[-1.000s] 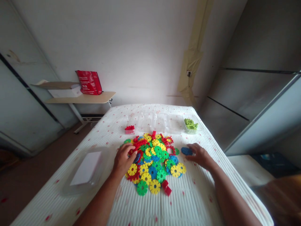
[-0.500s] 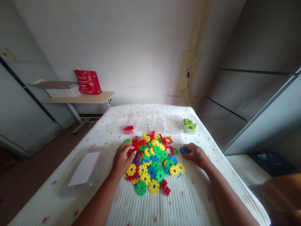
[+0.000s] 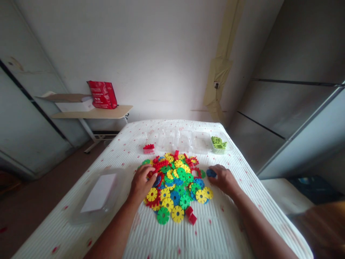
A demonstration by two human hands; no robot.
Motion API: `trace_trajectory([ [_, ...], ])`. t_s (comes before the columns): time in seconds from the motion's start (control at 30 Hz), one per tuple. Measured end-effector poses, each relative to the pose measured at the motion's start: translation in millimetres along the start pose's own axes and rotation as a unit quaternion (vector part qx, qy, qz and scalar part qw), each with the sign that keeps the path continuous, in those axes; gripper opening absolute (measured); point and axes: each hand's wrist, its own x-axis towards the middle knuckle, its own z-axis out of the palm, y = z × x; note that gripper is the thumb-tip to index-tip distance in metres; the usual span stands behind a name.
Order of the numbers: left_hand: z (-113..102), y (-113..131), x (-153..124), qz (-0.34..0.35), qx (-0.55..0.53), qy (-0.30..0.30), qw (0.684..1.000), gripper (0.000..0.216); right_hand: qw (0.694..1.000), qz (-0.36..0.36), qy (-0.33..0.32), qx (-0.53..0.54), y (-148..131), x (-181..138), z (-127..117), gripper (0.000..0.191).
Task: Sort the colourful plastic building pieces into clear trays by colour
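Note:
A heap of flat plastic gear-shaped pieces [image 3: 176, 181] in red, yellow, green and blue lies on the white ribbed cloth [image 3: 210, 230]. My left hand [image 3: 141, 181] rests on the heap's left side, fingers curled over a dark blue piece among red ones. My right hand [image 3: 223, 178] sits at the heap's right edge, fingers pinched on a blue gear piece [image 3: 211, 173] that lies against the cloth.
A row of clear plastic tubs [image 3: 185, 140] stands beyond the heap; the left one holds red pieces [image 3: 148, 146], the right one green pieces [image 3: 219, 142]. A clear lidded box [image 3: 99, 194] sits at left. A side shelf with a red bag [image 3: 102, 94] stands behind.
My right hand has drawn the blue piece a little leftward toward the heap and covers more of it. My left hand has stayed in place.

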Motion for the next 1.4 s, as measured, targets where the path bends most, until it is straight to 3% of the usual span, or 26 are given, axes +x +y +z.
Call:
trace_trajectory([
  [0.17, 0.3, -0.3, -1.2, 0.000, -0.001, 0.000, 1.000, 0.013, 1.000, -0.003, 0.019, -0.011, -2.6, -1.2, 4.0, 0.026],
  [0.3, 1.1, -0.7, -1.7, 0.000, 0.002, 0.003, 1.000, 0.012, 0.997, -0.045, 0.065, 0.023, 3.1, 7.0, -8.4, 0.026],
  [0.4, 1.3, -1.4, -0.8, 0.001, 0.002, 0.005, 1.000, 0.012, 0.991, -0.073, 0.110, 0.005, 3.0, 36.7, -29.0, 0.029],
  [0.5, 1.1, -2.1, 0.0, 0.004, 0.000, 0.006, 1.000, 0.011, 0.991, -0.059, 0.105, -0.059, -3.1, 83.4, -44.1, 0.032],
  [0.63, 0.5, -1.2, 0.0, -0.005, 0.002, 0.014, 1.000, 0.011, 0.991, 0.011, 0.068, -0.118, -14.2, 137.1, -41.5, 0.043],
  [0.73, -0.2, 0.4, -0.4, -0.011, -0.002, 0.012, 1.000, 0.011, 0.989, 0.023, 0.076, -0.124, -18.6, 151.0, -32.5, 0.041],
  [0.87, -0.1, 0.2, -1.0, -0.014, -0.011, 0.005, 1.000, 0.011, 0.985, -0.007, 0.141, -0.096, -16.1, 135.5, -28.8, 0.024],
  [1.07, 1.8, -1.9, -2.1, -0.012, -0.016, 0.004, 1.000, 0.011, 0.977, -0.065, 0.202, -0.006, -5.6, 76.8, -28.9, 0.023],
  [1.23, 0.4, 0.6, -1.4, -0.005, -0.002, 0.000, 1.000, 0.010, 0.978, -0.032, 0.184, 0.091, -0.7, 33.2, -13.5, 0.024],
  [1.4, -1.9, 4.7, -0.7, 0.000, 0.004, 0.008, 1.000, 0.010, 0.982, 0.003, 0.139, 0.130, 2.0, 22.0, 7.1, 0.027],
])
